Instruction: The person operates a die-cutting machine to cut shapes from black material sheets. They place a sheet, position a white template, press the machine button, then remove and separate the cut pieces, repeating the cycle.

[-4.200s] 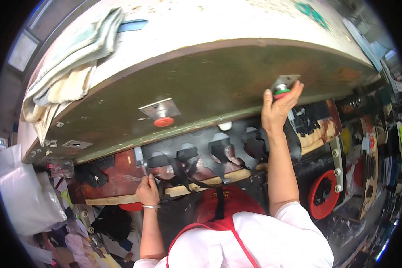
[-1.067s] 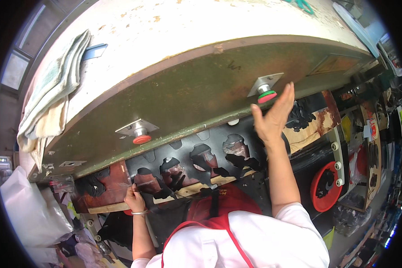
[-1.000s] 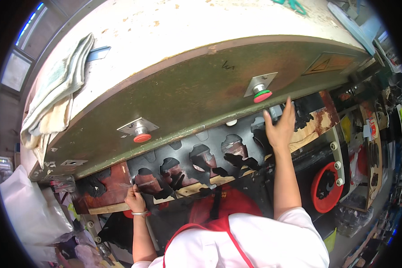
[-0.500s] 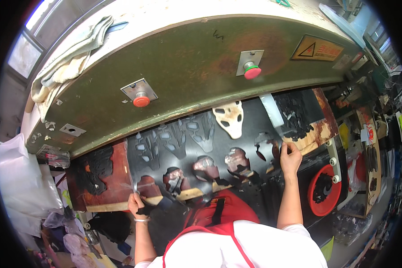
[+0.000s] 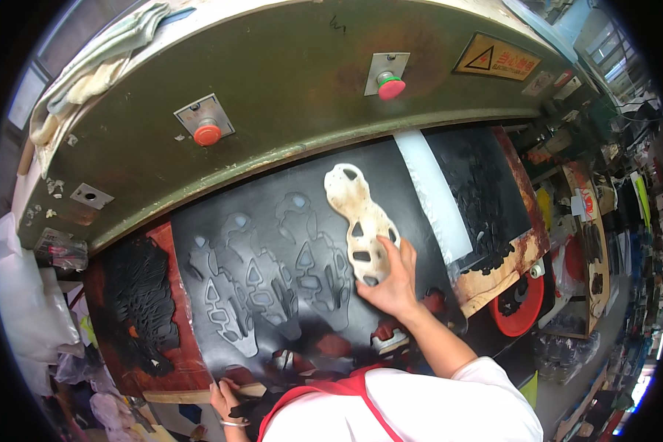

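Observation:
A cream, rust-stained cutting die [image 5: 357,217] shaped like a shoe sole lies on a black sheet [image 5: 272,317] under the green press head [image 5: 295,66]. My right hand [image 5: 392,286] grips the die's near end, fingers spread over it. Left of the die the sheet shows three sole-shaped cut outlines [image 5: 261,283]. My left hand [image 5: 225,394] is at the bottom edge of the picture, fingers curled on the sheet's front edge beside a wooden strip. Two red push buttons [image 5: 208,135] [image 5: 390,87] sit on the press head, untouched.
Heaps of black scrap [image 5: 144,295] [image 5: 486,199] lie on the red-brown cutting board at both ends. A white strip [image 5: 438,195] crosses the board right of the die. Cloths [image 5: 99,55] lie on the press top, white bags [image 5: 22,309] hang left, a red round part [image 5: 523,302] sits right.
My right hand came down from the right push button to the die on the black sheet. The press head now stands higher in view, uncovering the sheet and die. My left hand stayed put.

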A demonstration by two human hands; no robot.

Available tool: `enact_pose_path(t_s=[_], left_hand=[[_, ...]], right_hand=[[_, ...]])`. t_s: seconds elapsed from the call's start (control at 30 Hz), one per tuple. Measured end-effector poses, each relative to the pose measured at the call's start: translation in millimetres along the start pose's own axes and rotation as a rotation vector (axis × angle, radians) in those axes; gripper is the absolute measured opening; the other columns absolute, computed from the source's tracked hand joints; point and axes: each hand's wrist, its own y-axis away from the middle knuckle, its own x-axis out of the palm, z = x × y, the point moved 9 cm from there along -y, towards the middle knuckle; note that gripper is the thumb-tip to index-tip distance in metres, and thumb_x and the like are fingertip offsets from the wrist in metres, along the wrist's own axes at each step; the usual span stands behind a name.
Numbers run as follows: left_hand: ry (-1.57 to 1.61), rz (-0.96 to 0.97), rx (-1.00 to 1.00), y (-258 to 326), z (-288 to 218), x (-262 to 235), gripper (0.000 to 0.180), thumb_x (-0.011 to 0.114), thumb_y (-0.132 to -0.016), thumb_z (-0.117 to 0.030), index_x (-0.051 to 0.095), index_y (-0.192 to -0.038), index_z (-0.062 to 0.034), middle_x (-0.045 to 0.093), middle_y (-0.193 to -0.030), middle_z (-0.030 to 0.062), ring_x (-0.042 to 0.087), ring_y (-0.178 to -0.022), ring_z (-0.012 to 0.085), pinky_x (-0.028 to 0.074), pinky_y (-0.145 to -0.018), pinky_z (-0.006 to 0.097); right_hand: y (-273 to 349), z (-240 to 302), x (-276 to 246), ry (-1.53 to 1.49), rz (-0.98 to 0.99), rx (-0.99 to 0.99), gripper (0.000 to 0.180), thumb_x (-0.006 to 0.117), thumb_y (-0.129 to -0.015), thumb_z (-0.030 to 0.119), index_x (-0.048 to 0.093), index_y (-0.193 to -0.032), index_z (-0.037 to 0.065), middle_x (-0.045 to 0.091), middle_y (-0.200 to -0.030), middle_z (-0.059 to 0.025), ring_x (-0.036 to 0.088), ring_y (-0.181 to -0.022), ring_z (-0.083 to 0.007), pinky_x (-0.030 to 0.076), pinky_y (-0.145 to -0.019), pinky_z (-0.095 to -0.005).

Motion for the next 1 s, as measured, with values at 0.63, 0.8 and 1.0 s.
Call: enact_pose_path(t_s=[0.63, 0.8, 1.0], left_hand=[[-0.17, -0.016, 0.033, 22.2, 33.9, 3.5, 0.037, 0.049, -0.096, -0.024, 0.049, -0.069, 0.0006, 0.048, -0.054, 0.0151, 0.048, -0.049, 0.0322, 0.033, -0.049, 0.042], [-0.267, 0.028, 0.223, 30.4, 17.6, 2.3, 0.033, 0.046, -0.097, -0.022, 0.049, -0.072, -0.0004, 0.047, -0.056, 0.0124, 0.047, -0.05, 0.027, 0.034, -0.049, 0.039], [-0.274, 0.039, 0.286, 42.7, 15.5, -1.8, 0.03, 0.045, -0.097, -0.02, 0.048, -0.073, -0.0003, 0.044, -0.058, 0.0123, 0.044, -0.051, 0.0262, 0.033, -0.05, 0.038]], right_hand=[[27.8, -67.8, -159.1, -0.461, -0.27, 0.153, 0.062, 0.078, -0.064, -0.004, 0.043, -0.114, 0.005, 0.053, -0.109, -0.0091, 0.055, -0.101, -0.018, 0.046, -0.088, -0.0305], [15.4, -81.4, -101.6, -0.565, -0.093, 0.246, 0.065, 0.081, -0.056, 0.002, 0.046, -0.11, 0.007, 0.055, -0.105, -0.0098, 0.057, -0.098, -0.021, 0.048, -0.085, -0.0315], [-44.1, -59.5, -42.4, -0.078, 0.011, 0.01, 0.064, 0.081, -0.051, 0.014, 0.047, -0.105, 0.008, 0.049, -0.112, -0.0176, 0.045, -0.112, -0.0351, 0.04, -0.097, -0.0397]])
